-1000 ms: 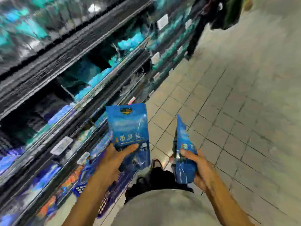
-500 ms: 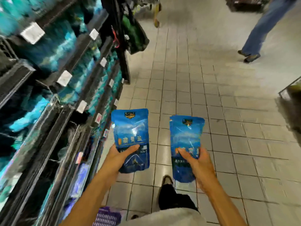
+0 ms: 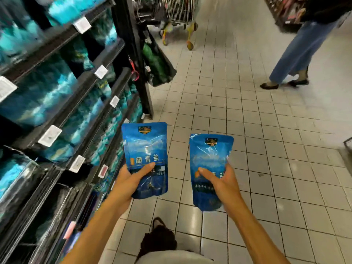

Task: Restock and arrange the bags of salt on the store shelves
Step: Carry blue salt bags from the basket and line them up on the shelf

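Observation:
I hold two blue salt bags upright in front of me over the tiled aisle. My left hand (image 3: 129, 180) grips the lower half of the left salt bag (image 3: 145, 147), thumb across its front. My right hand (image 3: 221, 182) grips the right salt bag (image 3: 209, 155) the same way, thumb on its printed face. Both bags show their fronts to me. The store shelves (image 3: 62, 96) run along my left, black tiers packed with blue and teal bags, blurred.
White price tags (image 3: 50, 135) line the shelf edges. A dark green bag (image 3: 158, 63) hangs off the shelf end post. A shopping cart (image 3: 181, 10) stands far up the aisle. A person in jeans (image 3: 297, 54) walks at upper right. A metal edge (image 3: 347, 143) shows at right.
My view swung from the shelves to looking down the aisle. The right bag turned from edge-on to face me. Both hands kept their grip; the person in jeans stepped nearer.

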